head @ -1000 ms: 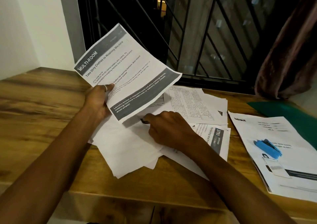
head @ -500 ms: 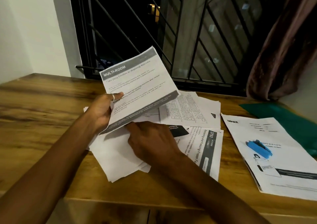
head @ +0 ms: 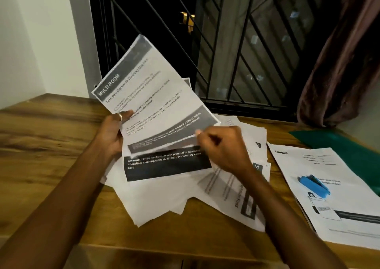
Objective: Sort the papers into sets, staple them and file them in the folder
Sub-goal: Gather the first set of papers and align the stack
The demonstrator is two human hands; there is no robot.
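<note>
My left hand (head: 111,133) grips the grey-banded white printed sheet (head: 152,95) above the loose white paper pile (head: 164,196); my right hand (head: 224,147) pinches its right edge. The blue plastic stapler (head: 313,185) lies on the right-hand paper stack (head: 339,223).

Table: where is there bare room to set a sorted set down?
Bare table left of the loose pile, out to the wall, and a strip along the front edge. Crowded: pile mid-table, stack with stapler and folder at right.
</note>
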